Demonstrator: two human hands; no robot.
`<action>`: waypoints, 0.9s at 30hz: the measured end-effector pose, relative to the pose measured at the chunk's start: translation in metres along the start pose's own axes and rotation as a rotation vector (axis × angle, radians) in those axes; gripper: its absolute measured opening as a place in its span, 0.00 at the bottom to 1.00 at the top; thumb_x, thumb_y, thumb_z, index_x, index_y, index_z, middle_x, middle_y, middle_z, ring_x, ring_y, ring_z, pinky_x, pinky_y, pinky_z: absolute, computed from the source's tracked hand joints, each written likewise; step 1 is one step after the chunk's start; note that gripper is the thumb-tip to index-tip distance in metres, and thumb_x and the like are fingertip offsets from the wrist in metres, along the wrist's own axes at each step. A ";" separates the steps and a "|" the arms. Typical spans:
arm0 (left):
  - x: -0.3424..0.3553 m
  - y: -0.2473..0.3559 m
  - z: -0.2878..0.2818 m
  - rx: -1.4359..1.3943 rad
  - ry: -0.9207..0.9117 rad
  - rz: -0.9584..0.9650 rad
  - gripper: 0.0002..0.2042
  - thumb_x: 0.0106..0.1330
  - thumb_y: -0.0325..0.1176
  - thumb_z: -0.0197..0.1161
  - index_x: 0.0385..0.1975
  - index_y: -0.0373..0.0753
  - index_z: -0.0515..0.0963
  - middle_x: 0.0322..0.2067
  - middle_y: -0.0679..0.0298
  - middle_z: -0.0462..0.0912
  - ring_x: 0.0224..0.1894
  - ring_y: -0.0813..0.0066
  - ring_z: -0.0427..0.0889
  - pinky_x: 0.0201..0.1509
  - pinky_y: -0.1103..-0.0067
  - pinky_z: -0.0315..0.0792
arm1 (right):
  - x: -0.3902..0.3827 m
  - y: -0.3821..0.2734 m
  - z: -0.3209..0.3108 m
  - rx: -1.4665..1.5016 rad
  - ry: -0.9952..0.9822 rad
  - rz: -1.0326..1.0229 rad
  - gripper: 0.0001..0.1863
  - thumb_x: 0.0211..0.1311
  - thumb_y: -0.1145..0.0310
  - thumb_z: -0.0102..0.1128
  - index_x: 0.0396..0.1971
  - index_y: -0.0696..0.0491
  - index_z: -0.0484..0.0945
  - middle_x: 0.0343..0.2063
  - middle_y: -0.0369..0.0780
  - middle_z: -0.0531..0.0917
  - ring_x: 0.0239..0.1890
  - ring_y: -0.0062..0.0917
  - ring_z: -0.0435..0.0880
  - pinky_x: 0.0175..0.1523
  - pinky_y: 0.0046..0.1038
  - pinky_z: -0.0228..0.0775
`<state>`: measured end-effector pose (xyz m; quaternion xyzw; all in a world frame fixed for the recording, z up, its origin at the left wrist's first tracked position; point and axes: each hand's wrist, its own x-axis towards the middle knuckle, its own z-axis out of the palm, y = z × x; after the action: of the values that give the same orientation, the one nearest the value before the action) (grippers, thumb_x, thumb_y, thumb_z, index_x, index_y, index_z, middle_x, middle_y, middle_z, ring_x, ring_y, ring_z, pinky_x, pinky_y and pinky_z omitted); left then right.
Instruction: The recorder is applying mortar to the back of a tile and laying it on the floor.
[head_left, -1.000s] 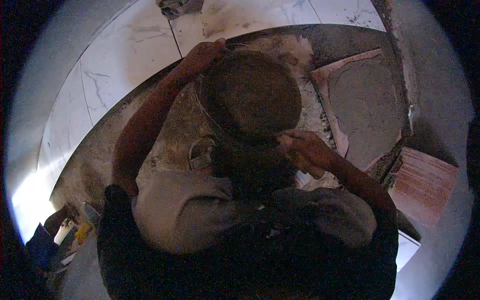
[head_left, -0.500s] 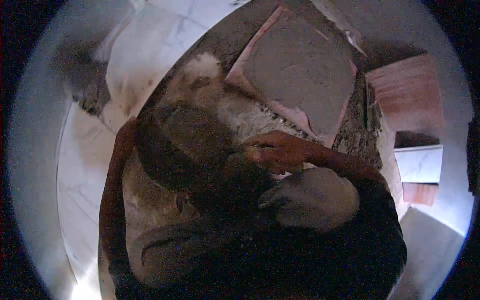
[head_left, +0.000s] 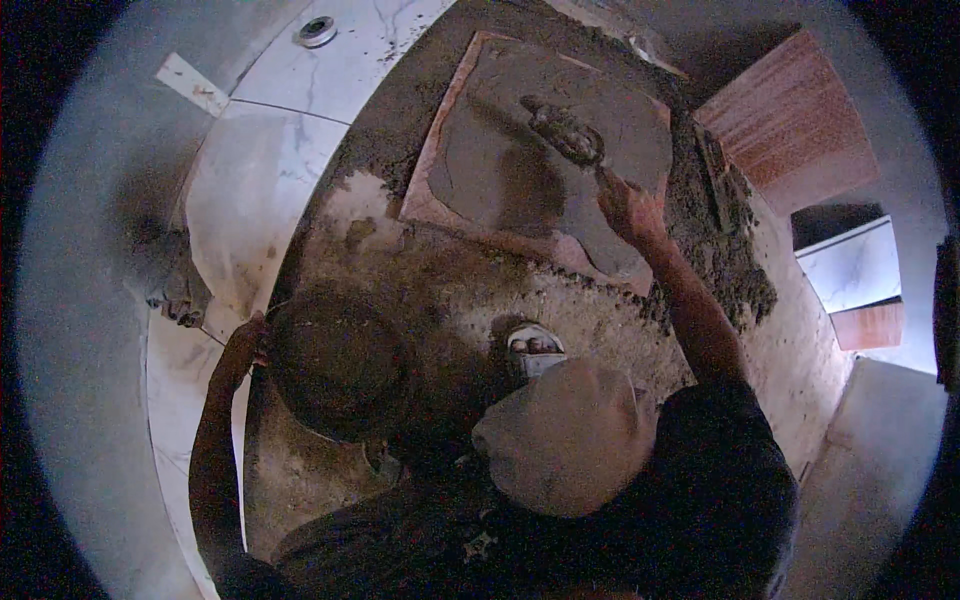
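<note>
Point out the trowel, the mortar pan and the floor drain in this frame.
trowel (head_left: 565, 133), head view, on the mortar-caked blade above the right hand.
mortar pan (head_left: 340, 362), head view, on the round pan's dark inside.
floor drain (head_left: 317, 31), head view, on the round metal cover in the white tile.

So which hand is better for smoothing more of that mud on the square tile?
Probably the right hand: it holds the trowel over the mortar-covered tile. The left hand is far off, gripping the round pan.
</note>
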<state>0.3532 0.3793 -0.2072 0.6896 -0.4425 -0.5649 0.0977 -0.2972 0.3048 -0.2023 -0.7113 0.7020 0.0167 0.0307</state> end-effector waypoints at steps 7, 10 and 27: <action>0.003 0.014 0.018 -0.031 0.076 0.009 0.29 0.63 0.58 0.43 0.45 0.34 0.73 0.39 0.64 0.75 0.38 0.77 0.71 0.44 0.78 0.65 | 0.020 0.042 0.027 -0.123 0.369 -0.125 0.21 0.58 0.59 0.50 0.52 0.46 0.66 0.38 0.45 0.79 0.39 0.38 0.79 0.56 0.53 0.52; 0.001 0.019 0.020 -0.011 0.044 0.073 0.28 0.65 0.54 0.42 0.45 0.33 0.72 0.41 0.63 0.75 0.41 0.76 0.70 0.49 0.77 0.62 | 0.023 0.058 0.013 0.509 -0.019 0.173 0.19 0.61 0.58 0.48 0.50 0.48 0.67 0.34 0.44 0.79 0.31 0.32 0.79 0.42 0.39 0.67; 0.032 -0.052 0.000 -0.017 0.130 0.294 0.24 0.67 0.45 0.44 0.55 0.32 0.64 0.51 0.59 0.70 0.52 0.72 0.68 0.57 0.76 0.60 | 0.095 0.105 0.033 0.730 -0.555 0.190 0.19 0.61 0.62 0.47 0.51 0.51 0.67 0.29 0.37 0.76 0.23 0.17 0.73 0.31 0.27 0.69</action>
<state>0.3784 0.3868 -0.2627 0.6516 -0.5267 -0.5024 0.2137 -0.4000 0.2110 -0.2440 -0.5552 0.6894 -0.0391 0.4637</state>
